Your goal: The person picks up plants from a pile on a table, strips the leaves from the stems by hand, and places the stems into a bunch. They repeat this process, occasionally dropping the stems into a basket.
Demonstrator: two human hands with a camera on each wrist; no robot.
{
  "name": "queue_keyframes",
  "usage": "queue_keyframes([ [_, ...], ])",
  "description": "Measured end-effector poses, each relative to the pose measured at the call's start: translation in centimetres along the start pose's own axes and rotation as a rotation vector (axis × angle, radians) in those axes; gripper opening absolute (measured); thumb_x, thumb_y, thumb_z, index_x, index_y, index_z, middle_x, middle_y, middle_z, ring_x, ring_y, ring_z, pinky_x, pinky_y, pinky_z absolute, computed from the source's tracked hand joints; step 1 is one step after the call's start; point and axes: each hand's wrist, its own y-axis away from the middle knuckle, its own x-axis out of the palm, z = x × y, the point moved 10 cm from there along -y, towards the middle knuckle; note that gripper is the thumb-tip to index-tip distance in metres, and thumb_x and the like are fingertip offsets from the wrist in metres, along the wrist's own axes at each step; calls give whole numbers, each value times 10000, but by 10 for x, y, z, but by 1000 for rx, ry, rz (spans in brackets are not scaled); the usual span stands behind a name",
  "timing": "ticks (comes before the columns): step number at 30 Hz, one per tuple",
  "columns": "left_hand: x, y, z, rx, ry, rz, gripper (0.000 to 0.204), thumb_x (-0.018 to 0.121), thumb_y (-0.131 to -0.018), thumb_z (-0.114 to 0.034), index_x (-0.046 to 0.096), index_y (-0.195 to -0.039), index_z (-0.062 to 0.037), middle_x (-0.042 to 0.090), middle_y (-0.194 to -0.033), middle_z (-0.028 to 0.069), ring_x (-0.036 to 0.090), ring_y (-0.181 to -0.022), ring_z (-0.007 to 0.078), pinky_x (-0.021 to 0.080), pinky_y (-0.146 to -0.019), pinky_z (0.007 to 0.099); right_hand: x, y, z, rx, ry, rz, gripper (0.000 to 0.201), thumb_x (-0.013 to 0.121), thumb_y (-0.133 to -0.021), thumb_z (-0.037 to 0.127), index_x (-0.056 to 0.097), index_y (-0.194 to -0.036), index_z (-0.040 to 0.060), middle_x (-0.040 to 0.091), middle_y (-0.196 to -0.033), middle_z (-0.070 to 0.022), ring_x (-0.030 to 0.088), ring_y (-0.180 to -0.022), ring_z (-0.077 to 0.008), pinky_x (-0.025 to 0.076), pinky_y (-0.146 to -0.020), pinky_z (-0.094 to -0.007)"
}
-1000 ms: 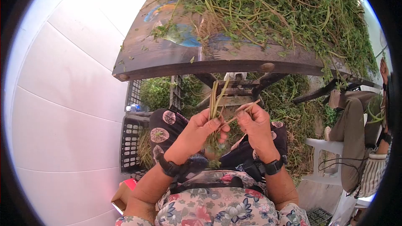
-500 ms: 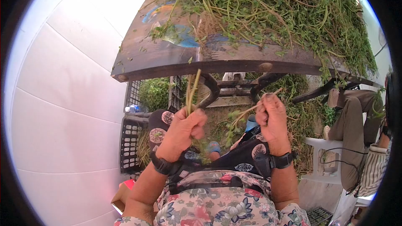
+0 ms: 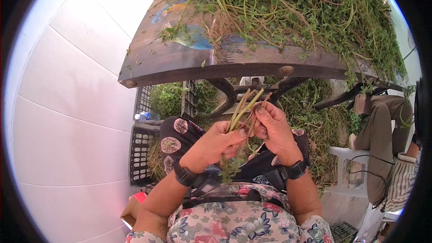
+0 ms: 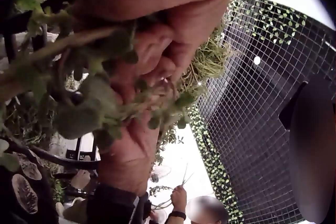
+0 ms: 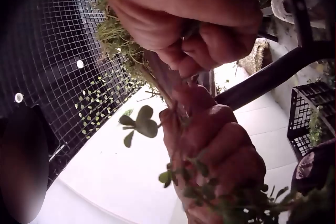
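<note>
Over my lap, my left hand (image 3: 220, 141) grips a small bundle of green stems (image 3: 241, 109) that stick up toward the table edge, leafy ends (image 3: 231, 166) hanging below the fist. My right hand (image 3: 270, 126) pinches a stem against that bundle, fingers curled and touching the left hand. In the left wrist view the leafy sprigs (image 4: 105, 108) lie across the curled fingers (image 4: 157, 61). The right wrist view shows both hands pressed together around the stems (image 5: 168, 85), a clover-like leaf (image 5: 140, 124) sticking out.
A worn wooden table (image 3: 189, 60) heaped with tangled green plants (image 3: 297, 13) stands just ahead. Black plastic crates (image 3: 144, 148) with greens sit at my left knee. A white wall (image 3: 67, 108) is left; another seated person (image 3: 387, 139) and a white chair (image 3: 346, 162) are right.
My hands were apart half a second ago, the right one lifting a single stem. Now they have come together again, the right hand's stem laid against the left hand's bundle.
</note>
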Motion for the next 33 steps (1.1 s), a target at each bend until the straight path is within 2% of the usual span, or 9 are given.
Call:
queue_keyframes([
  [2, 2, 0, 0, 1, -3, 20, 227, 641, -834, -240, 573, -944, -53, 397, -577, -66, 311, -440, 29, 240, -392, 186, -1, 0, -3, 11, 8, 3, 197, 577, -881, 265, 553, -923, 74, 488, -668, 39, 364, -491, -21, 261, -414, -164],
  [6, -12, 0, -1, 44, -24, -82, 226, 650, -828, -238, 555, -939, -65, 438, -617, -52, 328, -456, 27, 251, -398, 181, 0, 1, 0, -12, 12, -64, 194, 579, -878, 262, 546, -921, 76, 481, -670, 34, 362, -500, -23, 248, -416, -167],
  [9, -21, 3, -13, 125, -71, -162, 225, 652, -828, -235, 546, -938, -69, 466, -645, -40, 341, -466, 25, 260, -401, 177, -5, 8, -8, 59, 89, 34, 207, 582, -880, 251, 537, -940, 57, 538, -737, 15, 441, -557, -36, 342, -463, -170],
  [12, -27, 6, -16, 172, -144, -210, 220, 644, -833, -239, 541, -917, -64, 488, -657, -29, 356, -462, 25, 266, -400, 181, 13, 18, 7, -226, 630, 83, 216, 588, -871, 226, 551, -953, 29, 554, -791, 7, 497, -650, -51, 413, -557, -192],
  [13, -27, 6, -17, 190, -160, -217, 223, 640, -835, -247, 538, -895, -59, 495, -657, -26, 363, -455, 26, 265, -395, 186, 16, 20, 3, -158, 707, 118, 246, 605, -849, 215, 561, -968, 4, 570, -830, 1, 523, -740, -64, 442, -659, -214],
  [19, -25, 16, -24, 269, -268, -225, 172, 613, -854, -206, 552, -900, -52, 519, -678, -28, 377, -477, 20, 276, -415, 178, 30, 30, 8, -96, 781, 129, 293, 624, -813, 178, 564, -1026, -15, 609, -873, -42, 561, -796, -92, 473, -694, -248],
  [22, -20, 19, -27, 299, -362, -212, 153, 603, -863, -191, 560, -917, -54, 528, -688, -26, 373, -479, 16, 273, -418, 172, 34, 31, 13, -201, 819, 135, 311, 620, -773, 132, 558, -1031, -32, 628, -916, -138, 617, -836, -208, 477, -743, -305],
  [25, -15, 24, -30, 321, -392, -199, 156, 598, -866, -193, 566, -929, -54, 530, -690, -34, 370, -489, 11, 271, -423, 168, 38, 35, 13, -296, 959, 151, 317, 638, -774, 138, 566, -1037, -22, 633, -912, -100, 604, -815, -154, 495, -713, -294],
  [33, -14, 28, -35, 380, -414, -213, 157, 595, -871, -204, 575, -919, -55, 526, -677, -56, 364, -493, 5, 267, -426, 164, 56, 47, 29, -441, 1136, 118, 296, 638, -734, 92, 579, -1006, -8, 624, -890, -144, 626, -793, -260, 498, -685, -308],
])
